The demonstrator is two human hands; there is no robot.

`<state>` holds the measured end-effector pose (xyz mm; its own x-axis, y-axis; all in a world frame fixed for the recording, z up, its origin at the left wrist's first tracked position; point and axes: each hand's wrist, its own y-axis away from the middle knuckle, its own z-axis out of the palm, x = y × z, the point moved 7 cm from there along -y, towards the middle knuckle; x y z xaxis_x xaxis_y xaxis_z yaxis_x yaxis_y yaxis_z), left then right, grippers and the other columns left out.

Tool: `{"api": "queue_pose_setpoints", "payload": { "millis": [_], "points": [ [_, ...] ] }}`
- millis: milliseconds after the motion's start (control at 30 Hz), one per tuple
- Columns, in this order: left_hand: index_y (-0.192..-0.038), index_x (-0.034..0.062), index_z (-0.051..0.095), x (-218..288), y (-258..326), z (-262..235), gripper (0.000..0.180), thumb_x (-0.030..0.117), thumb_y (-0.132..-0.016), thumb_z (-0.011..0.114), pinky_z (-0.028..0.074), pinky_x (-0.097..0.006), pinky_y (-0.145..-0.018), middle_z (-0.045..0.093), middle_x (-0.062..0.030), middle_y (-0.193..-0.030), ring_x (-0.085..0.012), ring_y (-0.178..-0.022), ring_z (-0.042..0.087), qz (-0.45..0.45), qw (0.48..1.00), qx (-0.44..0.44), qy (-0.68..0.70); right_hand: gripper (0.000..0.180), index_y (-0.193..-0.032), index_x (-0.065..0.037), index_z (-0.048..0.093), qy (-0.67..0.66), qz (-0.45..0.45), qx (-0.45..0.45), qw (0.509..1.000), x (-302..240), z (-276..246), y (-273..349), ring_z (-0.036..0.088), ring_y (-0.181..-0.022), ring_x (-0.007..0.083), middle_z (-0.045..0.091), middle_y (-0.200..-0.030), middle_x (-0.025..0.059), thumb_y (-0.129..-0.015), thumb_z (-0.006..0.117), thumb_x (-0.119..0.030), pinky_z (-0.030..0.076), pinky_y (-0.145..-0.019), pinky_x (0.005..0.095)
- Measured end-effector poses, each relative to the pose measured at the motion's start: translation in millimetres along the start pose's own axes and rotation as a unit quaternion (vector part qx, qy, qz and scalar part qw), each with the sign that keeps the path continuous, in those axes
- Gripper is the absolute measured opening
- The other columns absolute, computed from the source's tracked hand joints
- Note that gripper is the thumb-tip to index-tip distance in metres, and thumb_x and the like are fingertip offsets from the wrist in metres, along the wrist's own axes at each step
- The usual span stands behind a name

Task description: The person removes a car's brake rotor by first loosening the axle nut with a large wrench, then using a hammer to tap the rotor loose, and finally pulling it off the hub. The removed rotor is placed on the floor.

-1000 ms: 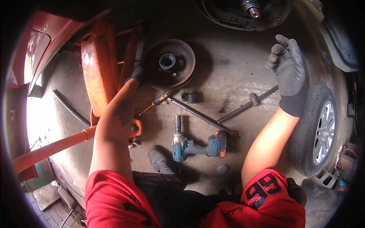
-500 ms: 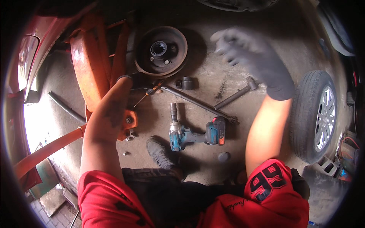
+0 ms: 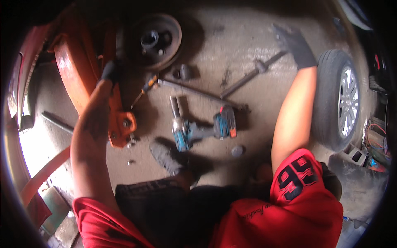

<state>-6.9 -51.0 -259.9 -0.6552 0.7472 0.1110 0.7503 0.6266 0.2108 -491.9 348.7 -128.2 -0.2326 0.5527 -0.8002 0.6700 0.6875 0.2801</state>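
My left hand, in a dark glove, is beside the orange floor jack, left of and below the rusty brake drum. Its fingers are lost in shadow. My right hand, in a grey glove, reaches out at the upper right, blurred. It is over or beside the far end of a metal bar with a cross joint; whether it touches the bar, I cannot tell. Between my arms lie a teal cordless impact wrench with a long socket, a long steel bar, an orange-handled screwdriver and dark sockets.
A wheel with its tyre stands upright to the right. The orange jack handle slants across the lower left. Small metal nuts, a round cap and my shoe are on the concrete floor. A red car panel borders the left.
My right hand has moved farther away and up to the right. My left hand stays near the drum and jack. The whole view has shifted, so floor items appear higher and farther left.
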Motion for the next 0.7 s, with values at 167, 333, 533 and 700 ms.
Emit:
{"api": "queue_pose_setpoints", "payload": {
  "millis": [167,333,533,700],
  "points": [
    [-0.098,0.0056,0.070,26,6,10,0.022,0.020,-0.088,0.055,0.052,-0.042,-0.083,0.069,-0.0189,-0.099,-0.0344,-0.096,0.066,0.179,0.954,-0.021,-0.242,0.056,-0.117,-0.004,0.064,-0.003,-0.056,-0.051,0.997,-76,40,27,0.061,-0.085,0.0130,0.065,-0.099,0.0053,-0.086,0.067,-0.051,0.048,-0.081,0.0284],
    [-0.099,0.0055,0.069,63,8,-27,0.023,0.021,-0.088,0.055,0.052,-0.042,-0.083,0.069,-0.0194,-0.100,-0.0348,-0.097,0.066,0.019,0.998,0.006,-0.052,0.056,-0.125,-0.005,0.062,-0.023,-0.081,-0.056,0.995,-103,47,32,0.062,-0.094,0.0146,0.066,-0.105,0.0071,-0.089,0.066,-0.047,0.048,-0.085,0.0282],
    [-0.102,0.0054,0.067,109,5,-50,0.024,0.022,-0.088,0.055,0.052,-0.042,-0.083,0.068,-0.0201,-0.100,-0.0352,-0.097,0.066,-0.033,0.998,0.041,0.014,0.048,-0.132,-0.007,0.058,-0.045,-0.124,-0.089,0.987,-128,62,32,0.057,-0.090,0.0099,0.064,-0.108,0.0042,-0.096,0.058,-0.039,0.047,-0.083,0.0264],
    [-0.103,0.0054,0.066,119,5,-54,0.025,0.023,-0.088,0.055,0.052,-0.043,-0.083,0.068,-0.0206,-0.101,-0.0356,-0.098,0.066,-0.058,0.997,0.046,0.030,0.050,-0.133,-0.004,0.055,-0.063,-0.116,-0.140,0.981,-140,88,31,0.052,-0.080,0.0056,0.060,-0.099,0.0020,-0.097,0.058,-0.039,0.044,-0.074,0.0220]
  ]
}}
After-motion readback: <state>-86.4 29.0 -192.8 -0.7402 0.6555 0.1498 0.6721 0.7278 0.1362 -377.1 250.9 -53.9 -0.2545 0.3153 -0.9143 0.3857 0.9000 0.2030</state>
